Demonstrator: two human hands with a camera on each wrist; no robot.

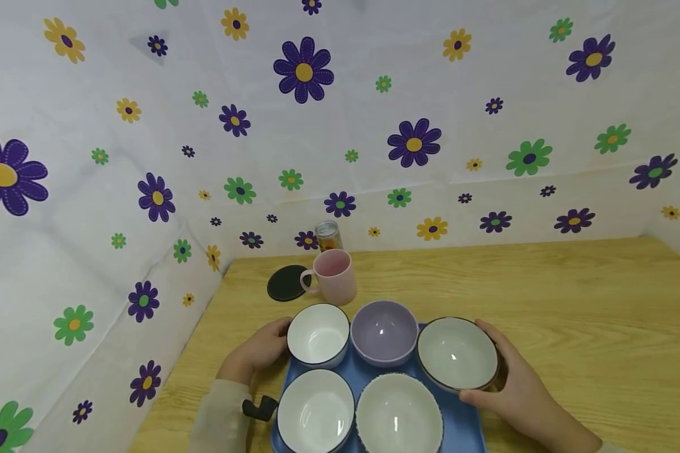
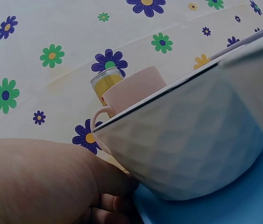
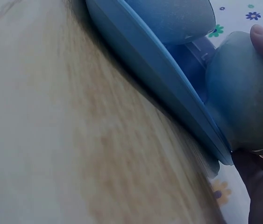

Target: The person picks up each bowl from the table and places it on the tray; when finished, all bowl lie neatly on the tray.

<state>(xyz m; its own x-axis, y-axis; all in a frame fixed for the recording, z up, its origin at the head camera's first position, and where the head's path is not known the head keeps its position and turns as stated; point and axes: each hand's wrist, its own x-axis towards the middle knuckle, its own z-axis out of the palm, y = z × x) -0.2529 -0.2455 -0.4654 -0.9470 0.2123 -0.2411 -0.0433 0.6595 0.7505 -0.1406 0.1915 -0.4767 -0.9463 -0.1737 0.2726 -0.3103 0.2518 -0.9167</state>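
A blue tray (image 1: 466, 420) on the wooden table carries several bowls. My right hand (image 1: 522, 391) holds the off-white, dark-rimmed bowl (image 1: 458, 352) at the tray's far right corner, thumb on the near side and fingers round the far side. In the right wrist view this bowl (image 3: 245, 93) is tilted over the tray's edge. My left hand (image 1: 265, 346) is at the tray's far left, beside a white bowl (image 1: 318, 333) with a faceted outside. In the left wrist view its thumb (image 2: 117, 181) meets the tray's edge, with curled fingers below, partly hidden.
A lavender bowl (image 1: 384, 332), a white bowl with a black handle (image 1: 260, 409) and a rough-rimmed cream bowl (image 1: 399, 412) share the tray. Behind stand a pink mug (image 1: 337, 280), a dark round coaster (image 1: 286, 283) and a can (image 1: 328, 234). Flowered cloth (image 1: 340, 126) encloses the table.
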